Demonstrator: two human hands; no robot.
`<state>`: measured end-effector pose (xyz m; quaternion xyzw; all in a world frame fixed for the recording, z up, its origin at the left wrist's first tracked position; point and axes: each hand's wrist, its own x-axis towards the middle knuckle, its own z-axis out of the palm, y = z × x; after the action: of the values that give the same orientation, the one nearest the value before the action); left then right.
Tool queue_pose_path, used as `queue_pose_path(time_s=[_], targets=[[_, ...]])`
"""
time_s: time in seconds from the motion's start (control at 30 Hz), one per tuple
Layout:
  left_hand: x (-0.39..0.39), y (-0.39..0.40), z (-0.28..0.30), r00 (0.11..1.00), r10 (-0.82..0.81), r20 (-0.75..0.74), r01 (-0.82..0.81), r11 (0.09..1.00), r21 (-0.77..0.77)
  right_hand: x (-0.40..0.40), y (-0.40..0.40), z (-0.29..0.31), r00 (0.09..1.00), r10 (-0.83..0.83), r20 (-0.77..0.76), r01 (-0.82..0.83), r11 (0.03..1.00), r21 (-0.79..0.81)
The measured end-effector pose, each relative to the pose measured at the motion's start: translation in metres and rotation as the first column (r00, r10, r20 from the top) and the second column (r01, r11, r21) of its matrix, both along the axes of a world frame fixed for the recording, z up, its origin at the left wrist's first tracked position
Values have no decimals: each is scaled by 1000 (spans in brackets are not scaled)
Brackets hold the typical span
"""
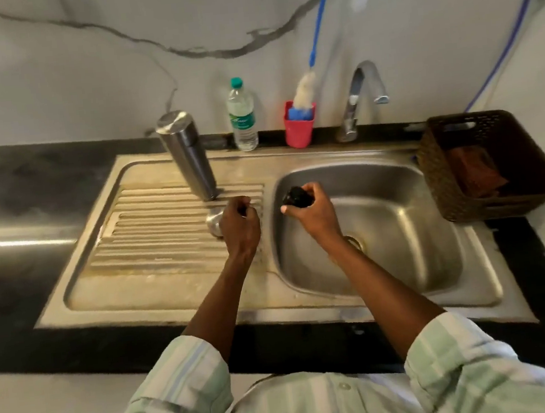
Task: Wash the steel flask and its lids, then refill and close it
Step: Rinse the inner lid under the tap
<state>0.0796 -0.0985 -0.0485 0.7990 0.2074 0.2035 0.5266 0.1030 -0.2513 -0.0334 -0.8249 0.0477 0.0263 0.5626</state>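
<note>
- Left hand (239, 226) is curled shut, its fingers on a steel lid (214, 219) on the drainboard (154, 237).
- Right hand (311, 207) fingers grip a black lid (295, 197) above the basin (399, 220).
- Steel flask (190, 157) stands inverted just beyond the left fingers.

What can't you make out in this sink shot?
Head view only:
- Steel lid: mostly covered by the left hand.
- Black lid: partly wrapped by the right hand, blurred.
- Drain: behind the right forearm.
- Bottle label: too small.
- Basket contents: dim.
</note>
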Motion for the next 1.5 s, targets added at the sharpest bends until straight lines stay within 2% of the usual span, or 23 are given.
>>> queue_pose_path(time_s=[0.13,0.27,0.4,0.57,0.73,0.93,1.13,1.3,1.37,1.43,1.5], targets=[[46,-47,1,959,-271,-76,277,958,74,25,-55,15,970,-243,-28,244,958,153],[95,-91,6,870,-472,-145,489,865,115,41,-92,23,943,-331,-45,328,896,298],[143,-130,20,805,-566,-176,591,790,164,54,-117,32,927,-375,-23,367,890,272],[205,-164,37,797,-585,-147,602,758,250,78,-126,34,931,-363,-34,363,913,186],[238,-179,44,791,-573,-215,611,718,335,102,-123,40,953,-300,-38,302,944,130],[250,-174,35,835,-520,-182,550,773,317,121,-121,40,967,-253,-37,256,963,89],[248,-165,19,874,-474,-109,485,867,117,124,-121,39,972,-225,-70,231,968,95],[236,-167,21,883,-462,-79,457,887,-66,121,-128,36,979,-193,-69,197,978,65],[227,-166,21,896,-429,-114,412,900,-145,119,-132,37,985,-161,-68,166,984,66],[207,-166,21,887,-436,-152,349,848,-399,115,-136,39,993,-90,-73,96,992,86],[183,-163,22,822,-544,-166,330,695,-639,110,-139,39,996,-24,-81,33,992,118]])
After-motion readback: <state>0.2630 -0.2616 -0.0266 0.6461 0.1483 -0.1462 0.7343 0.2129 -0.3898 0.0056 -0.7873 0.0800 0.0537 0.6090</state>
